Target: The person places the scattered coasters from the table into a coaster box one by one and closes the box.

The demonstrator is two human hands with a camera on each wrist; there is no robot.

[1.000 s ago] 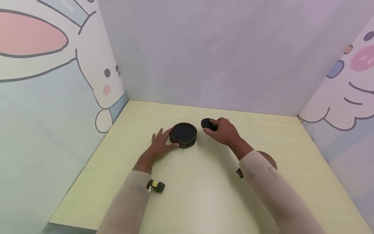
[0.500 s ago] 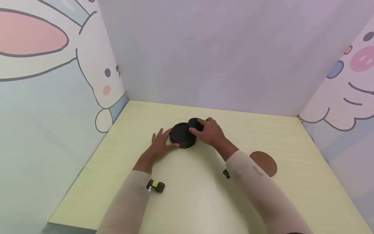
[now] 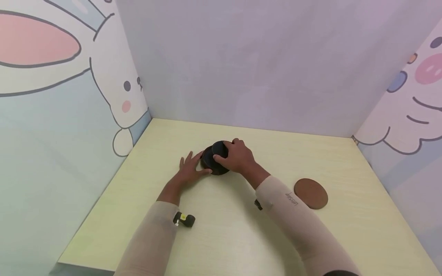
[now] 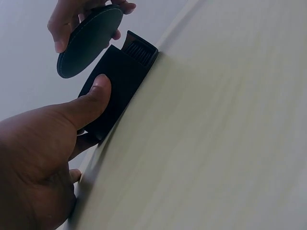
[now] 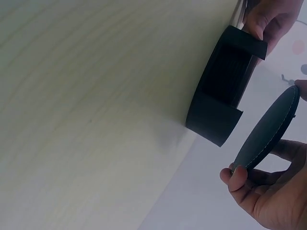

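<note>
A round black coaster holder (image 3: 207,161) sits on the table. My left hand (image 3: 188,171) grips it from the left, the thumb on its near side wall (image 4: 117,81). Above the holder, my right hand (image 3: 239,157) pinches a round dark coaster (image 3: 219,149) by the edge. Pale stitching runs round this coaster (image 5: 268,128), which is tilted and apart from the holder in the wrist views. A notch in the holder's wall (image 5: 211,115) opens onto a dark, ridged inside in the right wrist view.
A round brown coaster (image 3: 311,194) lies flat at the right of the pale wooden table (image 3: 214,237). A plain back wall (image 3: 241,69) and cartoon-printed side walls (image 3: 51,126) stand around the table. A small black camera (image 3: 186,219) is on the left wrist.
My right hand has moved left with the dark coaster, from beside the holder to over it. The brown coaster has come out from behind the right sleeve. My left hand has stayed still.
</note>
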